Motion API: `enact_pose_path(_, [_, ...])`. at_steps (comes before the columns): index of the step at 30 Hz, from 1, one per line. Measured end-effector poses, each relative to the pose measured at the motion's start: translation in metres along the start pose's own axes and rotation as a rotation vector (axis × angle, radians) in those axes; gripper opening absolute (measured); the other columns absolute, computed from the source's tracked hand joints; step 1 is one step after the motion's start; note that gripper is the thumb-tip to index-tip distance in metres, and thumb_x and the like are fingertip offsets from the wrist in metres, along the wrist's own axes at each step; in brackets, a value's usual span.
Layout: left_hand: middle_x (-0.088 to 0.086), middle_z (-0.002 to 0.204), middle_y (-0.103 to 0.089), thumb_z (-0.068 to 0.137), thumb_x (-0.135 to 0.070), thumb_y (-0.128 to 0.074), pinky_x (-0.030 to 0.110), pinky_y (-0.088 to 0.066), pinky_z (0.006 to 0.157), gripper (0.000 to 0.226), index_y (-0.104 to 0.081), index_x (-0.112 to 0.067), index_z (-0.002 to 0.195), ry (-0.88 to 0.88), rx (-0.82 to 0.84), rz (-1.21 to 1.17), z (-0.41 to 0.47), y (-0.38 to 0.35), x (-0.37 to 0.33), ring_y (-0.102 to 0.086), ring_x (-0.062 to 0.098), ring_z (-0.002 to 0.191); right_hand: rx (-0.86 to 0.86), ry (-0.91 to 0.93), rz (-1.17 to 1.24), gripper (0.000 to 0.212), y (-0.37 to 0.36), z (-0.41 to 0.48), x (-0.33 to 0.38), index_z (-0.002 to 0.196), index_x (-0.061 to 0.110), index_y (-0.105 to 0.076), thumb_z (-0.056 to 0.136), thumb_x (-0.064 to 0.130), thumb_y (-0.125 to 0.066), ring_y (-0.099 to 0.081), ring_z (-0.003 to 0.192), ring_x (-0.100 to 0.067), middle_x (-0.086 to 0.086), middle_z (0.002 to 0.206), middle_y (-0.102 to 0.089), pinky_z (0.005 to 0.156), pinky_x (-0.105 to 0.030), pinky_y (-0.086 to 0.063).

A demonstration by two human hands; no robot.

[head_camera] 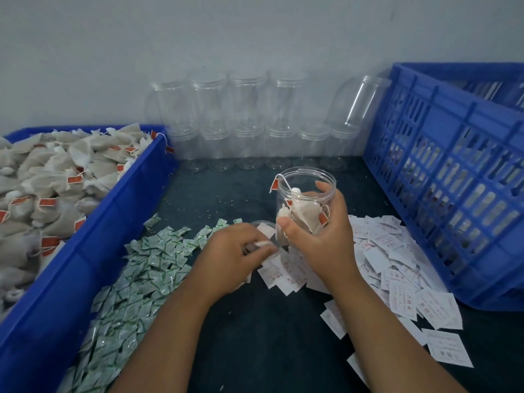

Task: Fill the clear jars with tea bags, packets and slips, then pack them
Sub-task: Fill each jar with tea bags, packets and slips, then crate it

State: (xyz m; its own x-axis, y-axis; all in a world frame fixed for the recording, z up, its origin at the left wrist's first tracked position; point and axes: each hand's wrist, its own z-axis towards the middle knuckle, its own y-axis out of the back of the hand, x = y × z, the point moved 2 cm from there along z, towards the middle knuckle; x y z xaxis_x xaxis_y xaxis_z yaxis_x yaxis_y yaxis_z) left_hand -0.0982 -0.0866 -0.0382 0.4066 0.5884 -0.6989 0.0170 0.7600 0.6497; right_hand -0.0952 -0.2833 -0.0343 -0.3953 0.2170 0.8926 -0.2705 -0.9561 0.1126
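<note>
My right hand grips a clear jar held just above the dark table; tea bags lie inside it and one red tag hangs over its rim. My left hand sits just left of the jar with its fingers curled, pinching a small white piece, a slip or packet. A second clear jar shows partly behind that hand. Green-and-white packets are heaped to the left. White slips with red print are spread to the right. Tea bags with red tags fill the blue bin on the left.
Empty clear jars stand stacked in two rows against the back wall, one tilted jar at their right end. A blue solid bin borders the left. A blue slotted crate with things inside closes off the right.
</note>
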Motion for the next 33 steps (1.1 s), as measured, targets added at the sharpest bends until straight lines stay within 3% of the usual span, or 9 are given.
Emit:
enact_pose_path(5, [-0.013,0.083,-0.079,0.102,-0.025,-0.068,0.013,-0.052,0.058,0.015,-0.079,-0.034,0.105,0.232,-0.245,-0.264,0.000,0.026,-0.007,-0.071,-0.002,0.068,0.040,-0.019,0.007,0.086,0.001,0.000,-0.002,0.143,0.046,-0.049,0.068,0.066,-0.086,-0.060,0.115,0.017,0.044,0.126,-0.059,0.085,0.003,-0.044])
enact_pose_path(9, [-0.014,0.090,-0.079,0.101,-0.033,-0.069,0.021,-0.057,0.062,0.004,-0.072,-0.033,0.103,0.148,-0.705,-0.390,-0.005,0.056,-0.018,-0.074,0.005,0.077,0.232,-0.027,0.006,0.085,-0.005,-0.003,0.002,0.141,0.051,-0.050,0.067,0.062,-0.090,-0.061,0.121,0.011,0.035,0.132,-0.062,0.091,-0.001,-0.046])
enact_pose_path(11, [-0.017,0.104,-0.077,0.098,-0.037,-0.071,0.023,-0.058,0.077,0.006,-0.076,-0.036,0.101,-0.010,-0.774,-0.300,-0.006,0.064,-0.028,-0.073,0.008,0.095,0.339,-0.006,-0.034,0.086,-0.011,-0.007,0.004,0.143,0.049,-0.050,0.069,0.057,-0.093,-0.063,0.123,0.007,0.028,0.132,-0.065,0.094,-0.003,-0.046])
enact_pose_path(16, [-0.024,0.139,-0.060,0.100,-0.034,-0.061,0.029,-0.042,0.112,0.019,-0.080,-0.035,0.104,-0.204,-0.386,-0.002,0.004,0.057,-0.036,-0.051,0.013,0.138,0.426,0.066,-0.047,0.089,-0.023,-0.018,0.007,0.146,0.040,-0.052,0.070,0.046,-0.097,-0.068,0.124,-0.005,0.018,0.134,-0.069,0.094,-0.013,-0.053])
enact_pose_path(20, [-0.023,0.143,-0.055,0.100,-0.035,-0.047,0.027,-0.040,0.113,0.039,-0.070,-0.038,0.131,-0.004,-0.064,-0.171,0.002,0.043,-0.026,-0.045,-0.002,0.141,0.418,0.111,-0.097,0.087,-0.022,-0.017,0.009,0.145,0.039,-0.053,0.072,0.038,-0.101,-0.070,0.121,-0.008,0.016,0.132,-0.069,0.091,-0.016,-0.055])
enact_pose_path(22, [-0.025,0.142,-0.055,0.103,-0.041,-0.042,0.023,-0.040,0.110,0.041,-0.065,-0.047,0.136,0.010,-0.090,-0.208,0.002,0.042,-0.024,-0.048,-0.005,0.137,0.418,0.109,-0.098,0.087,-0.021,-0.017,0.009,0.145,0.038,-0.052,0.073,0.038,-0.100,-0.068,0.123,-0.005,0.021,0.134,-0.068,0.093,-0.014,-0.053])
enact_pose_path(25, [-0.028,0.136,-0.062,0.103,-0.048,-0.047,0.009,-0.044,0.097,0.032,-0.078,-0.044,0.109,-0.045,-0.241,-0.204,0.006,0.041,-0.027,-0.055,-0.003,0.130,0.423,0.093,-0.087,0.089,-0.020,-0.018,0.010,0.146,0.039,-0.051,0.070,0.050,-0.095,-0.066,0.125,0.000,0.026,0.135,-0.066,0.095,-0.011,-0.051])
enact_pose_path(29, [-0.013,0.100,-0.077,0.105,-0.040,-0.052,0.022,-0.055,0.074,0.030,-0.078,-0.037,0.092,0.273,-0.514,-0.524,0.012,0.039,-0.013,-0.071,0.001,0.091,0.408,0.071,-0.075,0.093,-0.018,-0.017,0.010,0.147,0.040,-0.051,0.066,0.058,-0.093,-0.064,0.125,0.004,0.029,0.133,-0.063,0.095,-0.008,-0.049])
enact_pose_path(33, [-0.019,0.092,-0.076,0.097,-0.050,-0.066,0.024,-0.051,0.072,0.019,-0.078,-0.035,0.098,0.453,-0.342,-0.181,0.014,0.030,0.012,-0.071,0.000,0.088,0.313,0.034,-0.005,0.084,-0.009,-0.011,0.010,0.141,0.050,-0.051,0.067,0.057,-0.090,-0.062,0.123,0.008,0.036,0.134,-0.060,0.093,-0.010,-0.053])
